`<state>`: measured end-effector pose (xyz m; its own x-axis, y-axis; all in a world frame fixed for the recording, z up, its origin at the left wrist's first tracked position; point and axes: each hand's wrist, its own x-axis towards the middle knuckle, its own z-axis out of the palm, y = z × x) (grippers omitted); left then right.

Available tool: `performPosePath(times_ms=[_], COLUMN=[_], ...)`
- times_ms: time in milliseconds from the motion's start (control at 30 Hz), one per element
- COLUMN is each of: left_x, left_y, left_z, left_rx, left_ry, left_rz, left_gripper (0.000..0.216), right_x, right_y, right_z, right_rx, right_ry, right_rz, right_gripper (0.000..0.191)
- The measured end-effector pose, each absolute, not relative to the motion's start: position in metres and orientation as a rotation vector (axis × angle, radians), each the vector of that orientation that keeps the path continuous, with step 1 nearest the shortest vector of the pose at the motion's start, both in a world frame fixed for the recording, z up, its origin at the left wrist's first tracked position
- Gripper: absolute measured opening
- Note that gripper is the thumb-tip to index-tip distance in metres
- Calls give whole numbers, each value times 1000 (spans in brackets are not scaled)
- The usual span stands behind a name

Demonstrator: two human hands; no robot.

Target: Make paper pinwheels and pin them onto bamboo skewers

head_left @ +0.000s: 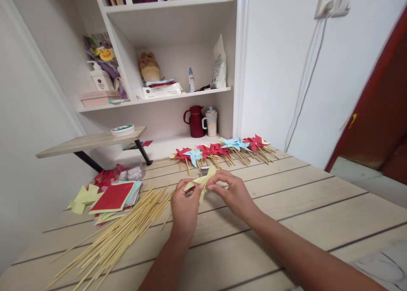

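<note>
Above the middle of the table, a pale yellow paper pinwheel [201, 181] is held up between both hands. My left hand [186, 206] grips it from the left, thumb in front and fingers behind. The thumb and forefinger of my right hand [230, 191] are pinched at its centre, where a small shiny bit shows, too small to make out. Just behind the hands sits a small dark-fronted container [204, 171], partly hidden by the pinwheel. Thin bamboo sticks [127, 229] lie in a loose pile left of my left hand.
Red, blue and yellow pinwheels on sticks [211, 150] lie along the table's back edge. At left are stacked coloured paper squares [112, 197], a yellow pinwheel without a stick [84, 199] and a clear box [132, 172]. A raised wooden stand [92, 141] carries a tape roll [123, 130].
</note>
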<state>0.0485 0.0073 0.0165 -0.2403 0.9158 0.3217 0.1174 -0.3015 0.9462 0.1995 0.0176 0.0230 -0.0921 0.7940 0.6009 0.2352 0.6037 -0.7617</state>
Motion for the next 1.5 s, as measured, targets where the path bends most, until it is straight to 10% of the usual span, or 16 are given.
performPosePath(times_ms=[1500], left_x=[59], left_y=[-3], left_z=[23], left_rx=[1600], left_ry=[1358], left_rz=[1787], left_gripper=[7], right_x=[202], right_y=[17], right_z=[32], right_rx=[-915], right_ry=[-1432], right_rz=[837], right_gripper=[9])
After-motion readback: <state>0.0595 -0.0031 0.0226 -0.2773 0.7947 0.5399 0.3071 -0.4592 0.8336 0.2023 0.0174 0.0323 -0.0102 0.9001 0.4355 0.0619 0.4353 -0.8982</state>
